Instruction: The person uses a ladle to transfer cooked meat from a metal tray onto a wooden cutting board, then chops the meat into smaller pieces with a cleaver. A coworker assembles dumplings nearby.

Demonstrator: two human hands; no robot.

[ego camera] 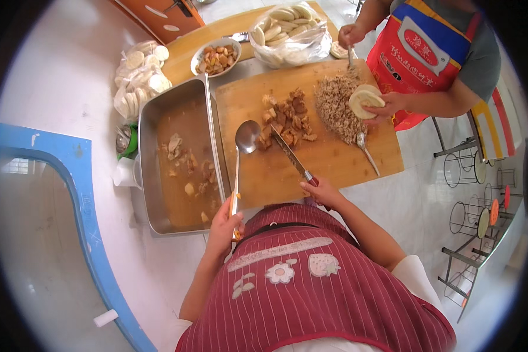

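Note:
My left hand (222,224) grips the handle of a metal ladle (248,136), whose bowl rests over the wooden cutting board (242,185). In my right hand (324,193) is a long-bladed knife (291,155) with a dark red handle. Its tip touches a heap of chunky brown cooked meat (290,115) beside the ladle's bowl. Right of the chunks lies a pile of finely chopped meat (336,103), with a metal spoon (368,152) at its near edge. A deep steel pan (144,176) of brown broth with meat pieces stands left of the board.
Across the board, a co-worker's hand (389,108) holds a split flatbread (364,100); the other hand (351,36) holds a utensil at the chopped meat. Behind stand a bowl of diced meat (217,57) and a bag of flatbreads (290,28). Another flatbread bag (141,83) sits left.

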